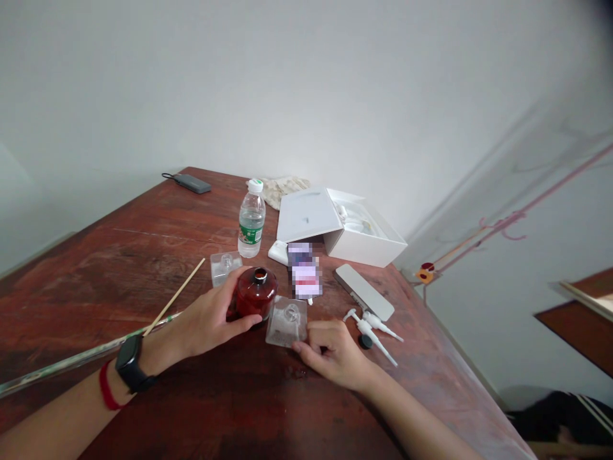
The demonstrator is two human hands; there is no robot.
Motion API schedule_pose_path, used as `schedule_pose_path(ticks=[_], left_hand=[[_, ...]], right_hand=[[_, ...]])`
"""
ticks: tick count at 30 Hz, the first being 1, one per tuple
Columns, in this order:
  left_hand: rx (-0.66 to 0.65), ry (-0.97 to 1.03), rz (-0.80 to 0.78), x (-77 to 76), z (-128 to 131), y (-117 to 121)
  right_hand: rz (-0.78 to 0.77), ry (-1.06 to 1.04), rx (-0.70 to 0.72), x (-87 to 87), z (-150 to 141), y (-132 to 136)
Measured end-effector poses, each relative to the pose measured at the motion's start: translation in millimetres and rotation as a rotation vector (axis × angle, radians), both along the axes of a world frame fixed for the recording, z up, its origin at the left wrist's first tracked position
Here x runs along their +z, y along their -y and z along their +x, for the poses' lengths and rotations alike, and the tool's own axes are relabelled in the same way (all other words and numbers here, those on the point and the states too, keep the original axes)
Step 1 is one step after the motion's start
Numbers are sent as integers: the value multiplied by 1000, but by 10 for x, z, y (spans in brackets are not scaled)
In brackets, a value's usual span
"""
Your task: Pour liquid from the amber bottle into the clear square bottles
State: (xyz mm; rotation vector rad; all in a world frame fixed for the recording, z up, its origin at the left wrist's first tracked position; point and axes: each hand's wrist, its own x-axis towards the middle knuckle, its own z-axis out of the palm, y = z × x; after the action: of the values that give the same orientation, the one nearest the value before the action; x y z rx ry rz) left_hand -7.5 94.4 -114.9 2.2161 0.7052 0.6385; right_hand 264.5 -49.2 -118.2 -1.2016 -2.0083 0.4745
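My left hand (218,319) is wrapped around a round, dark red-brown glass bottle (257,295), its thumb across the near side. The bottle stands upright with its neck uncovered. Just right of it is a clear square bottle (286,321) with a round open neck. Beside that lies my right hand (332,351), fingers curled, its thumb tip at the clear bottle's near corner. The inside of its curl is hidden. A second clear square bottle (225,267) sits behind my left hand. Two white pump heads (371,329) and a small black cap (365,342) lie to the right.
Further back are a water bottle (251,220), a phone (305,271), a white open box (366,241) and a grey case (364,291). A thin wooden stick (177,294) and a long clear-wrapped strip (71,364) lie left. A dark device (191,183) rests far left.
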Motion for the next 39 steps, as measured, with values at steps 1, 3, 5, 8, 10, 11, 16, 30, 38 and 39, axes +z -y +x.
schedule_pose_path(ticks=[1,3,5,8,10,11,16,30,38,39], left_hand=[[2,1,4,-7,0,-1],[12,-2,7,-18,-1,-3],[19,-9,6,-24,0,-3],[15,-5,-2,-26,4,-4],[15,4,0,-21,8,-3],[15,10,2,-17,10,-1],[6,31,-6,24,17,16],[27,53,58,22,13,61],[13,46,9,7,15,60],[8,47,-9,0,13,61]], right_hand=[[-4,1,-1,-4,2,1],[-11,4,-3,-11,7,2],[-15,6,-4,-16,10,3],[-21,6,-2,-17,13,3],[-24,5,0,-15,15,3],[-27,7,0,-15,16,3],[-35,25,-5,-16,24,5],[-30,-4,6,11,-1,1],[-22,-15,11,-1,3,-3],[-24,-9,11,2,3,-3]])
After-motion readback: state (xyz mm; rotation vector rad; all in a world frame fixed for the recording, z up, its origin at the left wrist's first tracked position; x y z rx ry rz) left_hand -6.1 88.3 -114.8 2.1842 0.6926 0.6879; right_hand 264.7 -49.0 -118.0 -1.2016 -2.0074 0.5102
